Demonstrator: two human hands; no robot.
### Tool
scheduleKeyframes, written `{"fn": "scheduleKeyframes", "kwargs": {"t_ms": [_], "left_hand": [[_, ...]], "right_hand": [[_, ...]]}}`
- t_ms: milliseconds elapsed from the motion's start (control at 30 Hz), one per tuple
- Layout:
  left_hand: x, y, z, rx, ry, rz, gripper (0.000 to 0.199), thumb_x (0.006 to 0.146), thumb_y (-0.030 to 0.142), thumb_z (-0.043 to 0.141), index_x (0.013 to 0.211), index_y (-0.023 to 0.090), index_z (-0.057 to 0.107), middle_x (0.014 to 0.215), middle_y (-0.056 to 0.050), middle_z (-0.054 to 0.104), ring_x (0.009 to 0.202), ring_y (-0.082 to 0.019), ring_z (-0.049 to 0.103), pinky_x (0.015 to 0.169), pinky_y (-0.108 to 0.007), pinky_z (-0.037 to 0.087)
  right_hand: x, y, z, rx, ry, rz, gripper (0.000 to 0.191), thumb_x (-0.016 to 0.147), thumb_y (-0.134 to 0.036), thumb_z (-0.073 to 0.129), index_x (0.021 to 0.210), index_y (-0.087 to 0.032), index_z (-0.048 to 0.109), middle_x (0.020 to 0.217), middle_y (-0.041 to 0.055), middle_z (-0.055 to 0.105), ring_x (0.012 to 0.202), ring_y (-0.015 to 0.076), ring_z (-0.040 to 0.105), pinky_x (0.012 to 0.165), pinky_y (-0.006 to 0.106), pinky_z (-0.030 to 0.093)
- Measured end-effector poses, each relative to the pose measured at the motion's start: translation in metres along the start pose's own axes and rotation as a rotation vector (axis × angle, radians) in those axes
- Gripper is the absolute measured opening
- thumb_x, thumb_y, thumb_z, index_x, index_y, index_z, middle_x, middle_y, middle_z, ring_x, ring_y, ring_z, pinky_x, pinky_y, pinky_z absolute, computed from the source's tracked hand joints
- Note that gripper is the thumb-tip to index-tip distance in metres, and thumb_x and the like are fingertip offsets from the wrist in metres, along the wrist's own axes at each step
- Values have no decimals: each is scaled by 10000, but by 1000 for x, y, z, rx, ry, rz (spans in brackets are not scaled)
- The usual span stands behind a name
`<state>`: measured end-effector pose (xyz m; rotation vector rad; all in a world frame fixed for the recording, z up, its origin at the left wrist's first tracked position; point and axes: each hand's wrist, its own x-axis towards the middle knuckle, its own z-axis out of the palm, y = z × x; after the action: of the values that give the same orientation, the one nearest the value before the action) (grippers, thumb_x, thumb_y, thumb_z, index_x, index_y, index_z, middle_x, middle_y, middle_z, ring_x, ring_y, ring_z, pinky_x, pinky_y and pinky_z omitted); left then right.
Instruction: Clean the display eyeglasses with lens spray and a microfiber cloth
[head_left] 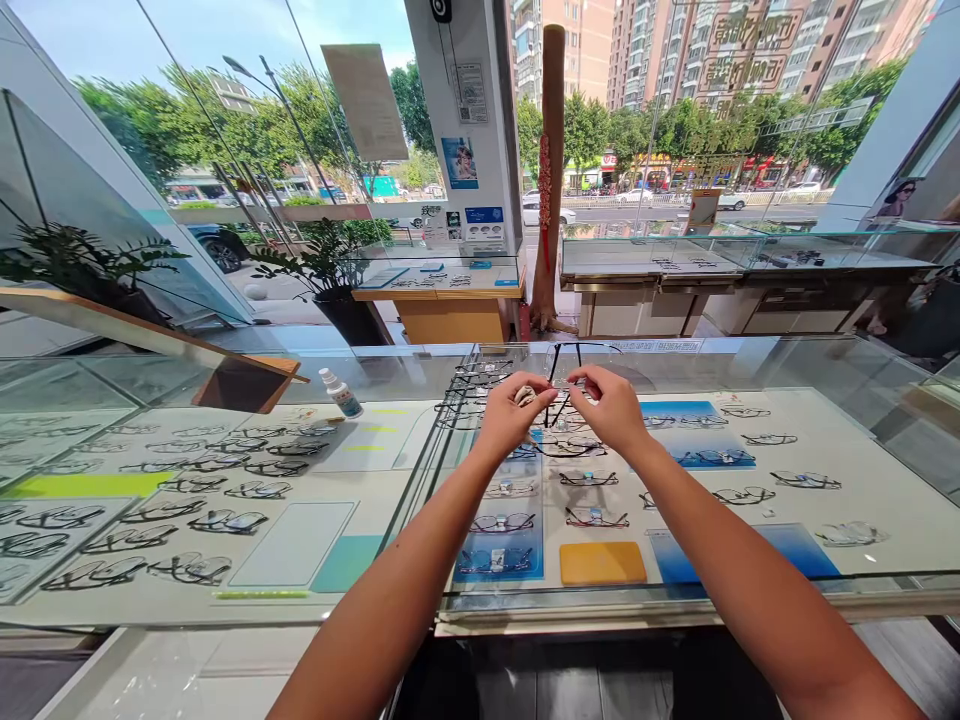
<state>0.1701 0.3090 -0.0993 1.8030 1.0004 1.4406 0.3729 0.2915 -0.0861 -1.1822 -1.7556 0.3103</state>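
Observation:
Both of my hands are raised over the glass display counter [795, 365], close together near its middle. My left hand [516, 405] pinches a dark temple arm of a pair of glasses [552, 378]. My right hand [606, 402] has its thumb and fingers closed on the other side of the same glasses, a few centimetres away. The thin frame and lenses are hard to make out against the counter. Beneath the glass lie rows of eyeglasses [589, 479] and an orange case [602, 564].
A small white bottle [340, 393] stands on the counter to the left. A tilted wooden-framed mirror [247, 385] is at the far left. Beyond are potted plants [330, 265], a wooden post [551, 180] and more display cases [450, 285] by the windows.

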Motion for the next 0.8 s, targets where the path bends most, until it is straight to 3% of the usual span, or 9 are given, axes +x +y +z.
{"fn": "scheduleKeyframes", "kwargs": {"t_ms": [367, 633, 733, 800], "left_hand": [[4, -1, -4, -37, 148, -30, 278, 848, 471, 839, 911, 208, 774, 1001, -61, 783, 937, -217, 697, 894, -354, 518], [11, -15, -12, -59, 277, -44, 360, 844, 541, 832, 961, 208, 761, 1058, -73, 803, 935, -208, 720, 870, -339, 553], [11, -13, -12, -79, 234, -37, 356, 836, 536, 842, 933, 206, 749, 1059, -76, 797, 951, -216, 726, 902, -358, 558], [11, -10, -11, -88, 170, -22, 347, 814, 524, 861, 884, 206, 743, 1091, -92, 793, 1049, -248, 734, 987, -400, 553]], "right_hand": [[4, 8, -4, -120, 10, 112, 208, 915, -354, 591, 919, -235, 762, 666, -19, 528, 642, 174, 477, 646, 318, 320], [8, 18, -6, -166, -101, 190, 169, 871, -313, 635, 820, -240, 778, 660, 3, 626, 632, 184, 514, 615, 317, 311], [8, 17, -6, -234, -104, 106, 168, 884, -307, 667, 848, -240, 816, 762, 44, 689, 763, 227, 565, 713, 353, 383], [7, 13, -6, -253, -64, -29, 226, 919, -370, 703, 1037, -249, 853, 946, 89, 735, 947, 287, 593, 855, 424, 437]]}}
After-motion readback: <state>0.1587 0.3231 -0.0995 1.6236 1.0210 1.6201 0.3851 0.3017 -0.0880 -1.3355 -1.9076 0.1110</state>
